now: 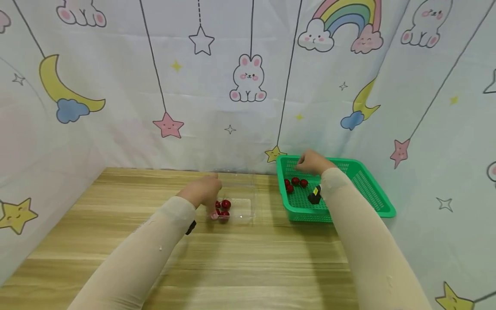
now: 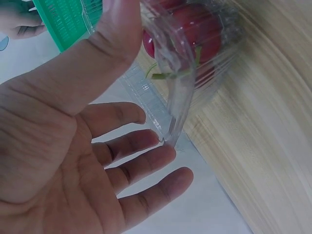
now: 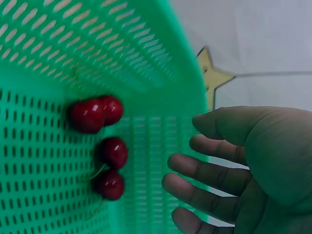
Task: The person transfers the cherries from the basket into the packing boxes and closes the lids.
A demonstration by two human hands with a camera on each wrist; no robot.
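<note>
Because the box (image 1: 242,208) is thin clear plastic and probably light, the left hand (image 1: 203,190) sits at its left end, likely to steady it. Box cherries (image 1: 226,204) lie inside, bunched in the left half, right by that hand; a full count is blocked. Left wrist view: thumb and fingers spread and loosely bent, no fruit gripped, a fingertip apparently touching the plastic edge. How hard it bears on the box, cannot tell. One green stem (image 2: 165,76) shows close to the rim.

Second lot: four basket cherries (image 1: 295,181) on the slotted floor of the green basket (image 1: 306,211), clustered toward its far left corner, where the walls would check any roll. Right hand (image 1: 313,162) by the far rim, near this cluster; fingers parted, slightly bent, nothing between them. Contact with the rim, cannot tell.

Basket stands to the right of the box, a strip of table (image 1: 240,267) between. Spacing gives each hand its own vessel; the beige sleeves (image 1: 131,262) reach forward without crossing. Both vessels near the table's far edge, well within arm's reach. Behind, a pale cloth (image 1: 209,94) printed with rabbits, stars and moons, presumably a plain screen.
</note>
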